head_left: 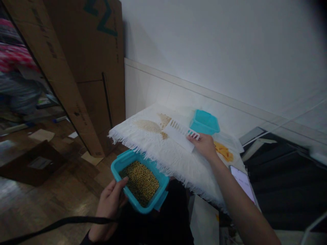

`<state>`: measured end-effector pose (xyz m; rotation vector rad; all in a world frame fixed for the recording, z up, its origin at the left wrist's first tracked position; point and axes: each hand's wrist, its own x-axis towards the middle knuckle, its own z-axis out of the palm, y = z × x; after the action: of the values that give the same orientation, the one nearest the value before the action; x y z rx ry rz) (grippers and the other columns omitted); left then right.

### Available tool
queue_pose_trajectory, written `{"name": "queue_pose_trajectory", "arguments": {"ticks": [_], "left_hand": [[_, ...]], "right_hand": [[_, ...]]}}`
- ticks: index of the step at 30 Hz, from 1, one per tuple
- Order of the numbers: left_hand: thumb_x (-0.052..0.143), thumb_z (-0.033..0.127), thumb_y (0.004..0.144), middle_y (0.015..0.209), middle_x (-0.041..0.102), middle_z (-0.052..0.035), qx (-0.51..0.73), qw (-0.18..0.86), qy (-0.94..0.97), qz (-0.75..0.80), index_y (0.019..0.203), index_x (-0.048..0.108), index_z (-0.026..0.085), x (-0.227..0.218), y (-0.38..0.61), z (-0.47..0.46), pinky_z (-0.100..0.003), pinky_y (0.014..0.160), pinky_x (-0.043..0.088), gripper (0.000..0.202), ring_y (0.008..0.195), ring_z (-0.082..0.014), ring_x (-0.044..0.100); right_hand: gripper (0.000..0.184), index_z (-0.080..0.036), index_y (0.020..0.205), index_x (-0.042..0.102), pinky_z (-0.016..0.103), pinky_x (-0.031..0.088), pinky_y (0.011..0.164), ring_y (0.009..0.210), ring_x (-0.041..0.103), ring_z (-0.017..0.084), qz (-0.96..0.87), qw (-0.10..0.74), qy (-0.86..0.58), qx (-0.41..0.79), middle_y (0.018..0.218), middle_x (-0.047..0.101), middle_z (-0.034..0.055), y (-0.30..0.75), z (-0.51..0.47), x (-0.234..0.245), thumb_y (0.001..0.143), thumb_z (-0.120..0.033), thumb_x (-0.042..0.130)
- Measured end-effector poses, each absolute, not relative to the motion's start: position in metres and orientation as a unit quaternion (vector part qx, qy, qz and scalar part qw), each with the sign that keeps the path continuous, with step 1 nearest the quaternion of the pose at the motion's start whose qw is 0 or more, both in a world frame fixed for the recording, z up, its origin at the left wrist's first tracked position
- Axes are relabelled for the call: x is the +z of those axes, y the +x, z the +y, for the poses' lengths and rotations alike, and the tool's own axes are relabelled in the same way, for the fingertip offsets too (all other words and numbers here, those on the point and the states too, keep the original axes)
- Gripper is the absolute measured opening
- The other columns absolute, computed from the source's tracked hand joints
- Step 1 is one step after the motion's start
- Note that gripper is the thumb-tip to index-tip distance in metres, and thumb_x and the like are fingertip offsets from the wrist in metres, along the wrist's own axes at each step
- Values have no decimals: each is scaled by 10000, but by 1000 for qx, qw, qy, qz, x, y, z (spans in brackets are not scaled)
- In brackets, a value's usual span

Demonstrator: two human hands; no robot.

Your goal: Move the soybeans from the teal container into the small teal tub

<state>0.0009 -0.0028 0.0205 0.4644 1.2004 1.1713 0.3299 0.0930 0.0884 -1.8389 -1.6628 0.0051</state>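
Left hand (109, 203): grips tub (159, 199) of beans (140, 182) below the fringe of the towel (178, 163); a tilt may spill them.
Right hand (205, 146): pinches scraper (180, 134) on towel.
Grain (148, 126) (far piles): a hard sweep may miss the tub.

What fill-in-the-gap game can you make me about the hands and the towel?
1. The left hand holds a teal container full of small yellow-brown ____.
2. The right hand has its grip on a comb-like scraper that lies on a fringed ____ towel.
3. A second teal container sits just beyond the ____ hand.
Missing words: beans, white, right.
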Motion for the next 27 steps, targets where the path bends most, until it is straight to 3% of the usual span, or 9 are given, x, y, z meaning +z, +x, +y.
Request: {"name": "queue_pose_trajectory", "arguments": {"ticks": [11, 14, 27], "left_hand": [[743, 345, 605, 436, 441, 91, 525, 647, 201, 516, 647, 599, 175, 23, 1, -3, -130, 335, 276, 226, 355, -31, 341], [739, 349, 613, 456, 465, 84, 522, 649, 205, 514, 722, 635, 173, 25, 2, -3, -128, 348, 292, 232, 372, -34, 369], [740, 349, 624, 466, 501, 73, 524, 651, 212, 506, 722, 629, 171, 18, 0, -3, -138, 347, 306, 231, 372, -46, 407]], "right_hand": [[350, -147, 770, 709, 246, 341, 489, 531, 540, 155, -661, 312, -682, 37, 594, 642, 16, 316, 73, 101, 759, -471, 575], [363, -147, 802, 715, 246, 343, 489, 523, 531, 150, -663, 309, -680, 48, 610, 651, 16, 315, 71, 102, 758, -479, 578], [354, -143, 761, 713, 226, 325, 454, 481, 498, 130, -667, 333, -664, 59, 533, 602, 1, 302, 60, 99, 752, -473, 585]]}}
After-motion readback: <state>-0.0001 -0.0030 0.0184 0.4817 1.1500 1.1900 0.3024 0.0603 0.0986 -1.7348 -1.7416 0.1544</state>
